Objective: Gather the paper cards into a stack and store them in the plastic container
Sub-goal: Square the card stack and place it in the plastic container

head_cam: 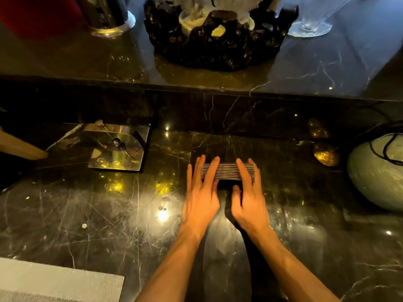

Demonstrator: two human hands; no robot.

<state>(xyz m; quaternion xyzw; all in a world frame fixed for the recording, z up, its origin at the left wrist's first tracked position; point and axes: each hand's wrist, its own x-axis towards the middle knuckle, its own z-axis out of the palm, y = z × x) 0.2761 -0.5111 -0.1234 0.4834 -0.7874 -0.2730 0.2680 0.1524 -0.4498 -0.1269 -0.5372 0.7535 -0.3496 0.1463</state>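
A thick stack of dark paper cards (227,171) stands on its long edge on the black marble counter, its pale card edges facing up. My left hand (201,192) grips the stack's left end, fingers laid over the top. My right hand (248,195) grips the right end the same way, thumb at the near side. A clear plastic container (113,147) with reflective walls sits to the left on the counter, about a hand's length away from the stack.
A raised marble ledge (196,88) runs behind, carrying a dark lumpy centrepiece (218,42), a metal vessel (109,20) and a glass base (309,27). A pale round vase (377,173) with a black cord stands right. Two gold pebbles (325,153) lie nearby. A grey placemat (54,282) lies bottom left.
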